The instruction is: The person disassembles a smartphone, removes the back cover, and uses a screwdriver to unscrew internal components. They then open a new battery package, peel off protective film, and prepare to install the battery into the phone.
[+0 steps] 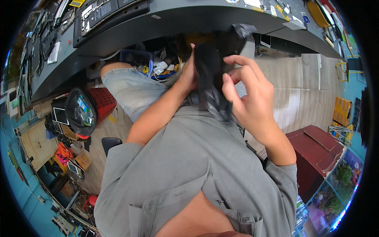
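A black, partly shiny plastic bag [209, 75] hangs in front of my chest, below the desk edge. It is smeared by motion, and what it may contain cannot be made out. Along its left side, my left hand [190, 73] holds it, with the thumb pointing up and the other fingers hidden behind it. At its right side is my right hand [250, 89]; its fingers are bent, with a gap between thumb and index finger, and nothing shows between them. Beyond the hands, a second dark shiny part [237, 37] reaches up to the desk edge.
A grey desk [173, 21] curves across the far side, with an opened laptop [100, 17] and loose parts on it. A blue basket [136, 57] with cables stands under it. At left is a lined red bin [100, 104]; at right, a dark red cabinet [316, 152].
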{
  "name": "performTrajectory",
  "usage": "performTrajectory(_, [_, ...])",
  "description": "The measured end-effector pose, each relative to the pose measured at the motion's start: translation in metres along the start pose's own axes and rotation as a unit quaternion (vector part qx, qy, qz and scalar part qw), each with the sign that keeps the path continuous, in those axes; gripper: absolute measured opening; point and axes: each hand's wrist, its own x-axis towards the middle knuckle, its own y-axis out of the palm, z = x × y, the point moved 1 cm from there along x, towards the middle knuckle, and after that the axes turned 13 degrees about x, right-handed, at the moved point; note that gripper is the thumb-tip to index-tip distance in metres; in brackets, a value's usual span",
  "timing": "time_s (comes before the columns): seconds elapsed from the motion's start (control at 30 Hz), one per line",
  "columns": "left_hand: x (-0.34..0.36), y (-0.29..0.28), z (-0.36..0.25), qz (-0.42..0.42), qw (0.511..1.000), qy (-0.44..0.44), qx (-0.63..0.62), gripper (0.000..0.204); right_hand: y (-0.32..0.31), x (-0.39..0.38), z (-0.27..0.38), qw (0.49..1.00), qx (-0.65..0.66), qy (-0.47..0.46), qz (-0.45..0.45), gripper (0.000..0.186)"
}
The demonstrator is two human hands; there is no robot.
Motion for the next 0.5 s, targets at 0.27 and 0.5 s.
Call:
performTrajectory(0.27, [0.007, -0.017, 0.020, -0.040, 0.995, -0.035, 0.082, 0.074, 0.009, 0.000, -0.010, 0.935, 0.234, 0.264, 0.035, 0.049])
performTrajectory(0.5, [-0.002, 0.007, 0.010, -0.117, 0.971, 0.079, 0.192, 0.057, 0.026, -0.004, -0.046, 0.988, 0.043, 0.098, 0.109, 0.074])
